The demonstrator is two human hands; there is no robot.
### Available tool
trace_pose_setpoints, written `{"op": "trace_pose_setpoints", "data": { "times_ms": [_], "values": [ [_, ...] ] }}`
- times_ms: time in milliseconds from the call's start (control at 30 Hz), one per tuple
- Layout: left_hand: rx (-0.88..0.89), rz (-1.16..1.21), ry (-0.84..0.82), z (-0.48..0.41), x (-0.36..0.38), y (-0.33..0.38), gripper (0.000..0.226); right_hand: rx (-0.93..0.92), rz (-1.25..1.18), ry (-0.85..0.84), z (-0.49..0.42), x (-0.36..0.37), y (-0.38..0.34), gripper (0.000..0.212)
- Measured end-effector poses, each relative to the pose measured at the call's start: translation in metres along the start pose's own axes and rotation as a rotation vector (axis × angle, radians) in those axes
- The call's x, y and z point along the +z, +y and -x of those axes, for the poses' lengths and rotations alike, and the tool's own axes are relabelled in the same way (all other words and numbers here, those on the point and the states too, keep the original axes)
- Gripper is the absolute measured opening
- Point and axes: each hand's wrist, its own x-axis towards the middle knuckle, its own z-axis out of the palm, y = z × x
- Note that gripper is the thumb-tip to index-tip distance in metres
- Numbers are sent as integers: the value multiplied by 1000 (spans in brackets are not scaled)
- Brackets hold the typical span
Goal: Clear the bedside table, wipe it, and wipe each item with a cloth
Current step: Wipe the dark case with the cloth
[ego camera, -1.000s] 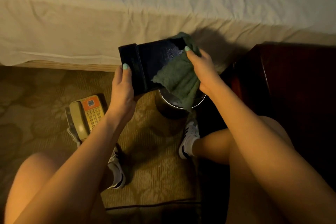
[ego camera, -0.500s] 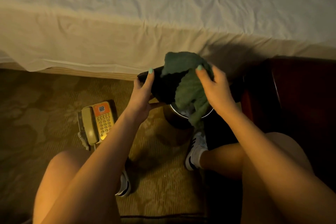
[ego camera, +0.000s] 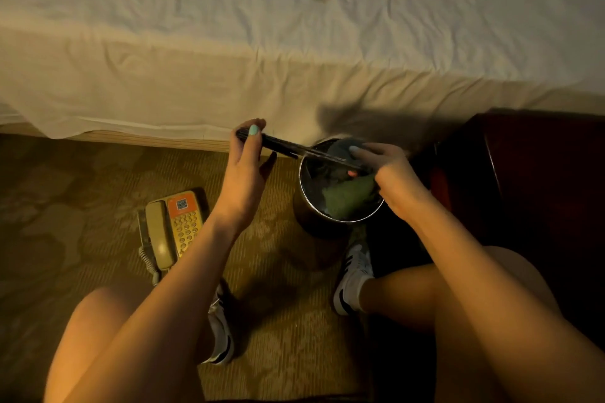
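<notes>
At frame centre, the left hand (ego camera: 245, 167) pinches a dark flat folder (ego camera: 284, 144) edge-on. The right hand (ego camera: 389, 173) clamps a green cloth (ego camera: 350, 193) against it, over a bin (ego camera: 304, 193). Wiping looks underway; next, probably turn it over.

Thin black folder (ego camera: 284, 144) is up in the air, edge-on, dipping a bit to the right. Green cloth (ego camera: 347, 195) is bunched around its right end and hangs below it. Beige-and-orange phone (ego camera: 173, 229) lies face-up, off to the left.

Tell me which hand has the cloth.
The right hand: it grips the green cloth against the dark folder, above the bin. The left hand only pinches the folder's other end and holds no cloth.
</notes>
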Motion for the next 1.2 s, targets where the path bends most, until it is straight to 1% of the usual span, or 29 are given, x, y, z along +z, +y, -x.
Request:
{"op": "trace_pose_setpoints", "data": {
  "times_ms": [100, 200, 300, 400, 467, 500, 567, 600, 633, 733, 767, 833, 900, 967, 1033, 1100, 1133, 1167, 1200],
  "values": [
    [-70, 208, -18, -1, -1, 3, 34, -177, 319, 37, 4, 4, 5, 10],
    [-126, 341, 13, 0, 1, 4, 41, -285, 434, 86, 10, 14, 3, 23],
    [-122, 401, 21, -1, 4, 4, 42, -275, 445, 37, 12, 23, -1, 25],
    [-195, 408, 69, -3, 6, -3, 46, -211, 530, 29, 6, 25, -3, 33],
    [-262, 388, 90, -3, 3, -8, 51, -123, 571, 107, 0, 21, -2, 35],
    [-269, 368, 92, -4, 1, -9, 52, -109, 584, 197, -3, 18, -4, 34],
    [-240, 341, 94, -6, -4, -9, 51, -165, 592, 382, -8, 8, -10, 34],
    [-215, 322, 88, -7, -5, -8, 49, -193, 575, 396, -9, 4, -14, 35],
    [-191, 298, 69, -6, -6, -7, 48, -204, 548, 342, -9, 1, -17, 38],
    [-170, 259, 74, -8, -5, -11, 51, -236, 526, 43, 6, 3, -23, 55],
    [-169, 257, 87, -10, -4, -13, 51, -277, 534, -26, 15, 7, -23, 58],
    [-176, 261, 131, -12, -4, -16, 51, -367, 569, -88, 27, 14, -22, 56],
    [-191, 268, 134, -14, -3, -16, 51, -426, 624, -88, 35, 22, -22, 48],
    [-212, 271, 116, -13, -1, -15, 51, -501, 632, -109, 39, 27, -23, 31],
    [-235, 271, 71, -12, 0, -14, 53, -644, 640, -143, 39, 31, -23, 17],
    [-267, 266, 18, -10, 1, -13, 55, -821, 768, -49, 32, 37, -18, 20],
    [-281, 265, 5, -9, 2, -13, 55, -856, 834, 33, 28, 40, -14, 24],
    [-287, 268, -1, -7, 2, -14, 55, -852, 887, 100, 26, 42, -10, 28],
    [-280, 283, 6, -8, 1, -16, 54, -824, 939, 95, 26, 45, -5, 34]
  ]
}}
